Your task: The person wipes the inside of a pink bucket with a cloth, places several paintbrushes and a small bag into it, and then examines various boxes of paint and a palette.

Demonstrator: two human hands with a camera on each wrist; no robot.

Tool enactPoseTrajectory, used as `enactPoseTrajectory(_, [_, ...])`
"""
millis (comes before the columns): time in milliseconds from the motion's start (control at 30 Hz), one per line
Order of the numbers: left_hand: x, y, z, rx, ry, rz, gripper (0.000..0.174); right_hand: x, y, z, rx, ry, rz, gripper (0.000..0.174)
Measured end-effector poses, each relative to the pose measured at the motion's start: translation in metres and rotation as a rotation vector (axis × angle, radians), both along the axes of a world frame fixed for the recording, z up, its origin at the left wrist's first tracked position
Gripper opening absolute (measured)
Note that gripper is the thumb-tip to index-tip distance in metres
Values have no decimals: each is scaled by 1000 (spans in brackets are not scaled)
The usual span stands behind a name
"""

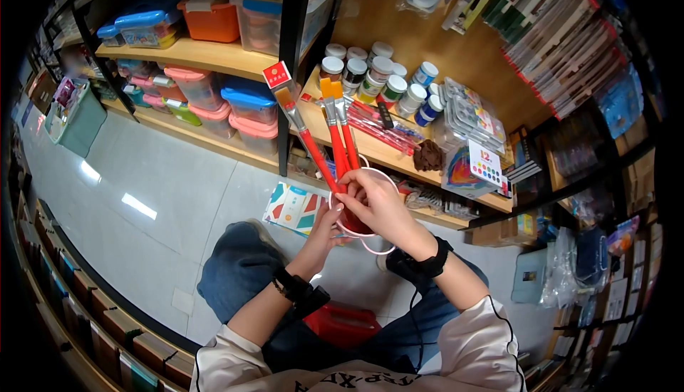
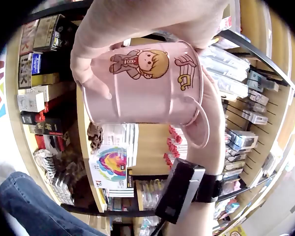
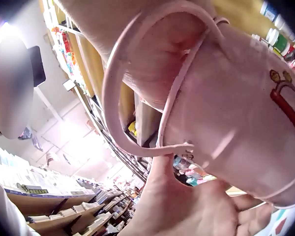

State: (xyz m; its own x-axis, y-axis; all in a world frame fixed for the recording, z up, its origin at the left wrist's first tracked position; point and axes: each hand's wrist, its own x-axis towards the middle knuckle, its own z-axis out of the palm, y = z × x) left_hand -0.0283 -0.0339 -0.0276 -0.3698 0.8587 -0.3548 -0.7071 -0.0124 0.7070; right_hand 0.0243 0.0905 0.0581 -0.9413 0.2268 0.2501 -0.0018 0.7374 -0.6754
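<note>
In the head view, my left hand [image 1: 323, 234] grips the side of a small pink bucket [image 1: 390, 178]. In the left wrist view the bucket [image 2: 142, 105] bears a cartoon child and music notes, and its thin handle [image 2: 202, 129] hangs loose. Several flat paintbrushes [image 1: 333, 132] with red handles and tan bristles stand up out of the bucket, one with a red tag [image 1: 276, 74] at its tip. My right hand [image 1: 374, 203] reaches over the rim and pinches the brush handles. Their lower ends are hidden inside the bucket.
Paint jars [image 1: 377, 71], packaged brushes [image 1: 370, 121] and a paint box [image 1: 481, 164] fill the wooden shelf ahead. Lidded plastic boxes [image 1: 249, 103] stand on the left shelves. A patterned pad [image 1: 288, 207] lies on the tiled floor, and a red stool [image 1: 342, 323] is underneath the person.
</note>
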Motion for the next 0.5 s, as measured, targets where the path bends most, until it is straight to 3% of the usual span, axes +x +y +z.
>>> enactPoseTrajectory(300, [-1, 4, -8, -68, -1, -3, 51, -4, -3, 6, 34, -10, -115, 38])
enactPoseTrajectory(500, [1, 5, -7, -102, 94, 21, 50, -5, -4, 1, 72, -41, -147, 38])
